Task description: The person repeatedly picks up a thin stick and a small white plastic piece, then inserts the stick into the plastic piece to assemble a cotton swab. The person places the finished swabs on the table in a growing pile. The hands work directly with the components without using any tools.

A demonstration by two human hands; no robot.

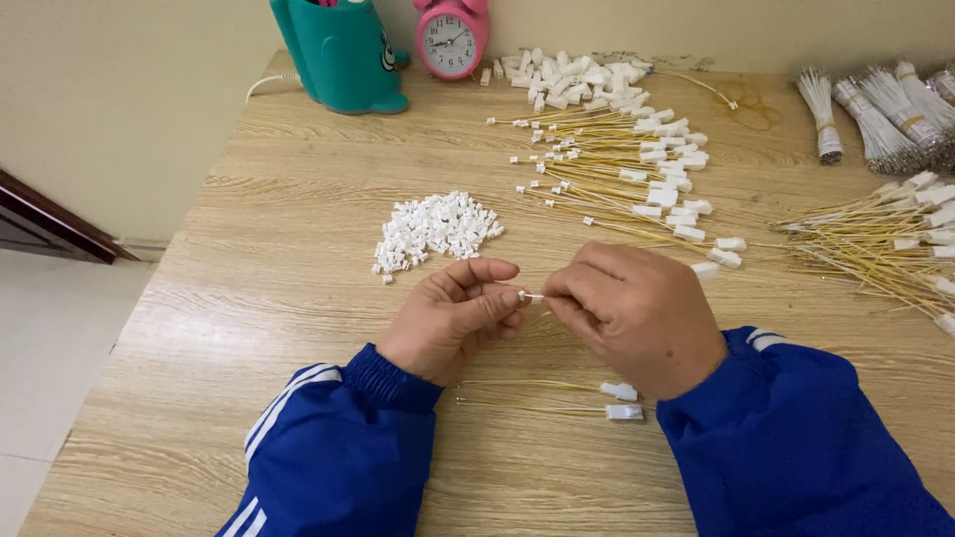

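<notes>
Best done with the tiny white plug [529, 296] kept square to the wire end, pushed straight, both wrists resting on the wooden table [249, 298]. Left hand [453, 318]: thumb and forefinger pinched nearly shut on the plug, just at their tips. Right hand [637, 318]: fingers closed tight, apparently on a thin yellow wire, though mostly hidden. Beyond the fingertips, a heap of white plugs [438, 229]; farther off, finished yellow wires [617, 169]. Below the wrists, two more wires [557, 398].

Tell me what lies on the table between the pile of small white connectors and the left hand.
Nothing: in the head view, bare wooden table separates the pile of small white connectors from the left hand.
</notes>
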